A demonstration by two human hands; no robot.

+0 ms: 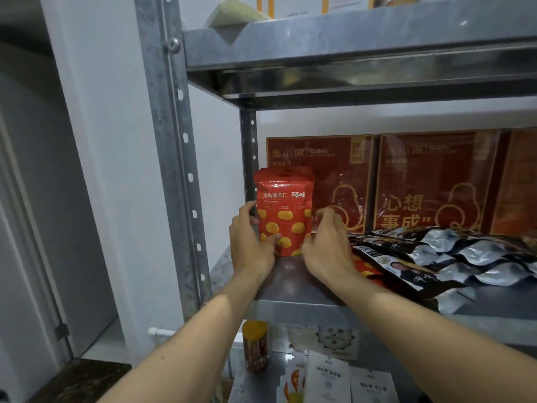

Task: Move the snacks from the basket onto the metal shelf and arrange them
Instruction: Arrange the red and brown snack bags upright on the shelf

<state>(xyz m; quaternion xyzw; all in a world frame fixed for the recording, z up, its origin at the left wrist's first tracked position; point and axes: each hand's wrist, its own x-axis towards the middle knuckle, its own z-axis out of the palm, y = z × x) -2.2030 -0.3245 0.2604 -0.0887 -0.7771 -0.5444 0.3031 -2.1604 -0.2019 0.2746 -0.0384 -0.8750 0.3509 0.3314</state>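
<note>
A: Quick pass, left to right. Metal shelf (290, 308), grey upright post at far left. Just inside it, left hand (251, 242) on the left edge of a red snack pouch (284, 210).

B: Pouch standing or lying?

A: Upright on the shelf board, at the left end, right in front of the back post. Left fingers (247, 209) curl round its left side, thumb across the lower front. Closed onto it, loosely.

B: Other hand?

A: Right hand (327, 245) at the pouch's right edge, fingers half curled and touching the lower right side. Looks like steadying more than a firm grip; can't tell how tight. Looks like a second red pouch sits close behind this one, not sure.

B: Further right?

A: Dark red boxes (377, 181) stand along the back wall. In front of them a pile of black-and-silver snack packs (441, 263) lies flat and overlapping, near the right hand. A bit of red packet peeks out under the pile.

B: Basket?

A: Not in view. So can't say how many snacks are left in it.

B: Progress call?

A: My read: well under way. Pile already on the shelf, red pouch being stood up and squared. Left to do: let go of the pouch, probably tidy that loose pile, empty whatever the basket holds. The shelf below has a jar (255, 344) and white sachets (328, 379); can't say whether those belong to the task.
</note>
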